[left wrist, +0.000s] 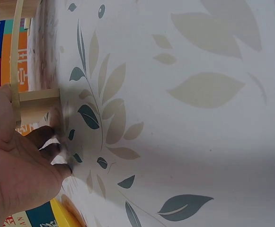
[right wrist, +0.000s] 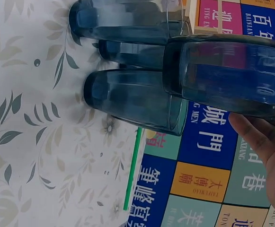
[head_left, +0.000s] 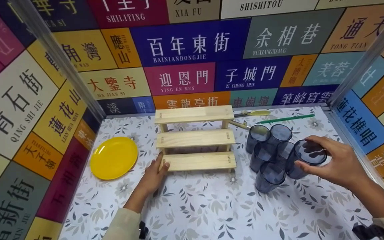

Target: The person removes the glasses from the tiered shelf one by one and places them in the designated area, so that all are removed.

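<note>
A three-tier wooden stand (head_left: 198,161) stands mid-table, its steps rising toward the back. My left hand (head_left: 153,175) grips the left end of its lowest step, thumb over the front edge. In the left wrist view that hand (left wrist: 23,170) has its other fingers beside the stand's leg, near the cloth. At the right, my right hand (head_left: 338,161) holds a blue-grey glass tumbler (head_left: 307,155) by its upper sides, thumb and fingers on opposite sides. The right wrist view shows this tumbler (right wrist: 227,75) upright and raised off the table, close to several similar tumblers (head_left: 270,178).
A yellow plate (head_left: 113,158) lies left of the stand. Behind the tumblers are a green stick (head_left: 287,118) and a yellow-tipped utensil (head_left: 260,113). Sign-patterned walls (head_left: 192,40) enclose the back and sides of the table with its leaf-print cloth (head_left: 205,206).
</note>
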A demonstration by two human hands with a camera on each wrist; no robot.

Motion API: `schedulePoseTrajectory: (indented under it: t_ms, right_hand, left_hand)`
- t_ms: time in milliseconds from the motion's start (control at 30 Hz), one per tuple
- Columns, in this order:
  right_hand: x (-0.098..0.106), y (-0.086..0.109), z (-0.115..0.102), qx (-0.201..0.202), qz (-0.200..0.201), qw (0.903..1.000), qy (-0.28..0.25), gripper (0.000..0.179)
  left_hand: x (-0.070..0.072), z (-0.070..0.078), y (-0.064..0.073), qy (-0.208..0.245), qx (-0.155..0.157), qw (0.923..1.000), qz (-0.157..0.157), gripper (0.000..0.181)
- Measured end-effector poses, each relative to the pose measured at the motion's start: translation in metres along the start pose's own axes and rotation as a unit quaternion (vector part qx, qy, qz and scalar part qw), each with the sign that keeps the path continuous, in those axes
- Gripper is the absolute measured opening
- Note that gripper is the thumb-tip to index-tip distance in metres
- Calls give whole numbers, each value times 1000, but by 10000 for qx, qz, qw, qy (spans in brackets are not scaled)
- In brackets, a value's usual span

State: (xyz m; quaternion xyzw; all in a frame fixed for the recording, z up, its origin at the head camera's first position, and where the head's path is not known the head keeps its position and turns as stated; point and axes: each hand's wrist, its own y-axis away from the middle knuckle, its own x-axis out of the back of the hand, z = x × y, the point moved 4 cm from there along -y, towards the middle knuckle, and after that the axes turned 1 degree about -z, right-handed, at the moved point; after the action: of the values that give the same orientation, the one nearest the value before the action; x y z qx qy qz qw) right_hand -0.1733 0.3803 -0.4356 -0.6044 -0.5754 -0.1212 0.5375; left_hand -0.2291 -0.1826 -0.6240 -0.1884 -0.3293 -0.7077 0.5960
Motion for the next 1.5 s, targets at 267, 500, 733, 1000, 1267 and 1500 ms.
schedulePoseTrajectory:
  t_ms: [267, 500, 733, 1000, 1267, 1500]
  right_hand:
    - [-7, 13, 8, -7, -8, 9999, 115, 85]
    - [-23, 28, 18, -29, -99, 9998, 167, 89]
    - [-36, 42, 27, -301, -162, 9993, 127, 87]
    - [-51, 59, 30, -441, -124, 9989, 107, 87]
    - [-67, 74, 41, -960, -434, 9944, -4, 89]
    - [-74, 78, 42, -1194, -621, 9909, 29, 91]
  left_hand:
    - [1, 0, 1, 37, -12, 10000, -3, 74]
    - [-1, -2, 0, 87, -49, 10000, -5, 73]
    - [1, 2, 2, 179, -135, 9997, 33, 74]
    - [-2, 1, 1, 144, -90, 9999, 10, 74]
    - [-3, 2, 0, 79, -96, 9999, -3, 72]
    - [-1, 3, 1, 45, -75, 10000, 35, 73]
